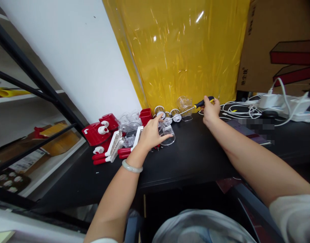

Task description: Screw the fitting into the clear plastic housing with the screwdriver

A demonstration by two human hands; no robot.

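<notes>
Your hands at the black table (195, 158)

Your left hand (151, 135), fingers spread, rests on a clear plastic cup (167, 133) beside glossy red-and-white parts (109, 141); your right hand (210, 111) grips a slim black-and-yellow-handled screwdriver (195, 106) near the yellow film.

Black table (195, 158), matte top. Left part: cluster of red and white plastic parts (104, 138), clear plastic cups (167, 133), metal-wound spools (167, 114). Right rear: tangled white cables (239, 109) and white power strip (283, 103), near a yellow sheet.
</notes>
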